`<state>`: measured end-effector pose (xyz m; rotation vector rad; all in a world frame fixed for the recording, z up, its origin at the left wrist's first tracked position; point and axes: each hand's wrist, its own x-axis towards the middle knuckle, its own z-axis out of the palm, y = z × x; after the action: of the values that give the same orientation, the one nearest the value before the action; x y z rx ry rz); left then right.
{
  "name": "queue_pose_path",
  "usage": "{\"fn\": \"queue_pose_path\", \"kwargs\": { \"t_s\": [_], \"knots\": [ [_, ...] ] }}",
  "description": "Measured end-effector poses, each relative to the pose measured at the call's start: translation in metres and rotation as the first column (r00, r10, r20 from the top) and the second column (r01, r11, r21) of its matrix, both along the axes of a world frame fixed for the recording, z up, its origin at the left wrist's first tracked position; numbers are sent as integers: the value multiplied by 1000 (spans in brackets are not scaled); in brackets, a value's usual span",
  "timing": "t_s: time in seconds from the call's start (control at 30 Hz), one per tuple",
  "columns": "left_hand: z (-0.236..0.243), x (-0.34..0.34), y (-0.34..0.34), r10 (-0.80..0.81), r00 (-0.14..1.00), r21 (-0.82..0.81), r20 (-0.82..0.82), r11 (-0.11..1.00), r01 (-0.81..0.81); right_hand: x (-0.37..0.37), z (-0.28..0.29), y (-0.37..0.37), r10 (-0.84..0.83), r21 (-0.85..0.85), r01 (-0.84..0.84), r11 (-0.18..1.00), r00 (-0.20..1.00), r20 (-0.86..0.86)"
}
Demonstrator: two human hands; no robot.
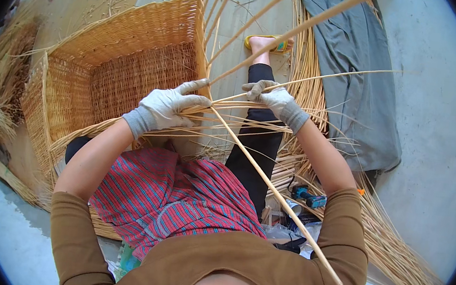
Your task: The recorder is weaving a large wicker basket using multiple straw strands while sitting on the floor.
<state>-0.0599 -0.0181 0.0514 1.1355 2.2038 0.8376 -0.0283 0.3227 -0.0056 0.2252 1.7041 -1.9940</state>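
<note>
Brown cloth top; I log remotely white-gloved left fingers grasping slender tan canes beside the boxy golden wicker basket, likely steadying them, white-gloved right fingers pinching one.

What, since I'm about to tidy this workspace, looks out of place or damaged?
The teal tool sits amid clutter on the person's right, odd because it could easily get buried. Loose scraps lie scattered beyond the basket, looking untidy. The basket itself shows no obvious damage.
</note>
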Motion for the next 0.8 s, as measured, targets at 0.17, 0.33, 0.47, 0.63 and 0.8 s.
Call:
{"fn": "queue_pose_path", "kwargs": {
  "t_s": [0.17,0.33,0.47,0.63,0.8],
  "knots": [
    [-3,4,-1,46,998,-16,-37,999,-47,-13,36,-13,236,303,-143,942,924,-300],
    [-3,7,-1,52,993,-48,-108,997,-57,-65,100,-88,587,439,-402,804,414,-695],
    [-16,8,-6,64,994,-88,-87,994,-72,-47,104,-143,856,892,185,413,256,-449],
    [-5,15,-2,41,983,-90,-181,994,-59,-26,92,-127,778,916,127,381,492,-392],
    [-3,21,0,19,949,-102,-315,993,-54,-25,106,-66,615,823,-125,555,727,-304]
  ]
}}
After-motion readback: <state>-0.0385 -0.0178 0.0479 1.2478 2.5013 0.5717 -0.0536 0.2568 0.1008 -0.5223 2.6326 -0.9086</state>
